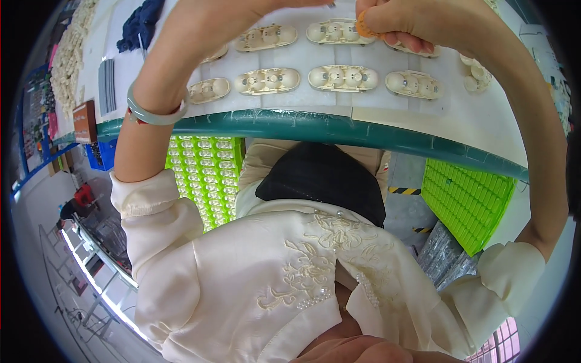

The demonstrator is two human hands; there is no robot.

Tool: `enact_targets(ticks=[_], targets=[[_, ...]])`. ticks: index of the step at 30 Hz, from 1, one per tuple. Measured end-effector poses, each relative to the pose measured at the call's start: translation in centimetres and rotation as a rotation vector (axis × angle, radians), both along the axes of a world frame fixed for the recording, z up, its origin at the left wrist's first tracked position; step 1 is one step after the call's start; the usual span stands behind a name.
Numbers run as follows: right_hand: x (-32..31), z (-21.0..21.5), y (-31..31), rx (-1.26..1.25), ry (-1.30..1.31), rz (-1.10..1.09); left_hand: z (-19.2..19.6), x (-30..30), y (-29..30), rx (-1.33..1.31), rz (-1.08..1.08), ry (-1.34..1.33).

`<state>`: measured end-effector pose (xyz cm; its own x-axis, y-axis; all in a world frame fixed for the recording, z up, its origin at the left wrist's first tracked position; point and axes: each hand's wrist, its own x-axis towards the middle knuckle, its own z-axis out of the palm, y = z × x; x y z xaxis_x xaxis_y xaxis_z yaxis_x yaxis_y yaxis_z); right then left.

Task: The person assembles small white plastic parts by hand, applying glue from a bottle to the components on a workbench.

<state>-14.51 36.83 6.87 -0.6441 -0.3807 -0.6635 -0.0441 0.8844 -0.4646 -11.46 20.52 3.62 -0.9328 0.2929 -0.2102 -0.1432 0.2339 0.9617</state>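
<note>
At the upper edge my right hand [399,23] pinches a small orange round piece [365,24] between thumb and fingers, above the far row of parts. My left hand [284,3] is mostly cut off by the upper edge, its fingers hidden; a jade-like bangle [154,112] circles that forearm. A small metal tip [331,5] shows between the hands, its holder out of sight. Below them lie oval cream plastic housings with round domes in two rows. One housing [341,31] sits just left of the orange piece, and another housing [343,78] lies nearer me.
A green padded edge [315,127] borders the white table. At left are grey strips [106,86], a dark blue cloth [139,25] and a pile of cream parts [72,51]. Below stand a green tray [203,175] filled with parts and another green tray [466,199] at right.
</note>
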Motion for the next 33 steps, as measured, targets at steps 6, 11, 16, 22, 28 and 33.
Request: enact_targets(ticks=[6, 11, 16, 22, 28, 33], targets=[[-0.4, -0.3, 0.4, -0.072, -0.072, -0.073, -1.2, 0.5, 1.0, -0.089, -0.104, 0.049], [-0.6, -1.0, 1.2, -0.171, -0.144, -0.164, -1.4, 0.4, 1.1, -0.082, -0.185, 0.157], [-0.6, -2.3, 2.1, -0.35, -0.225, -0.206, -1.4, 0.4, 1.3, -0.24, -0.198, 0.308], [-0.1, -2.0, 1.8, -0.33, -0.176, -0.193, -1.9, 0.2, 1.0, -0.182, -0.204, 0.398], [-0.2, -1.6, 1.7, -0.263, -0.172, -0.289, -0.8, -0.4, 1.2, -0.187, -0.178, 0.109], [-0.6, -2.0, -0.9, -0.134, -0.083, -0.203, -1.0, 0.5, -1.8, -0.225, -0.032, 0.224]])
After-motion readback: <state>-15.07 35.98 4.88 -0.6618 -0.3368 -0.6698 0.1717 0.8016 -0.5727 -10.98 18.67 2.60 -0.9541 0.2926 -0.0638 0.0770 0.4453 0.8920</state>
